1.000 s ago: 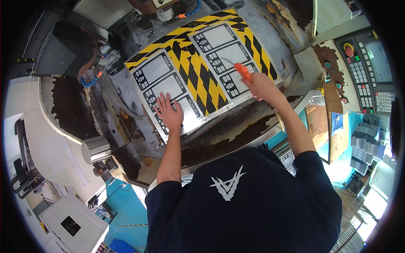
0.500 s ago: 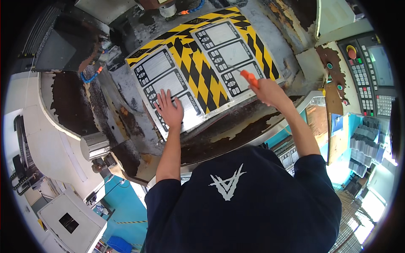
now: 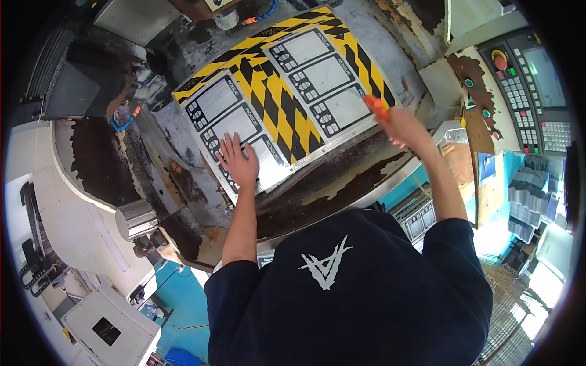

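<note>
My left hand [image 3: 240, 165] lies flat with its fingers spread on the left metal panel sheet [image 3: 221, 99], which is silver with black-framed panels and button rows. In my right hand [image 3: 408, 129] is an orange air blow gun [image 3: 376, 107], by its look. It is held above the near right corner of the right metal panel sheet [image 3: 318, 76]; its thin nozzle is hard to make out now. Both sheets lie side by side on a board with yellow and black striped tape [image 3: 282, 122] around and between them.
A control panel [image 3: 530, 91] with a red knob stands at the right. Blue coolant hoses [image 3: 125, 122] with orange tips are left and behind the board. Above hangs a machine head [image 3: 226, 19]. A rusty machine edge [image 3: 329, 190] runs in front, and stacked plates [image 3: 530, 195] sit at far right.
My right hand has moved the air blow gun slightly right and upward, away from the right sheet's buttons. My left hand stays on the left sheet. The whole view has shifted slightly.
</note>
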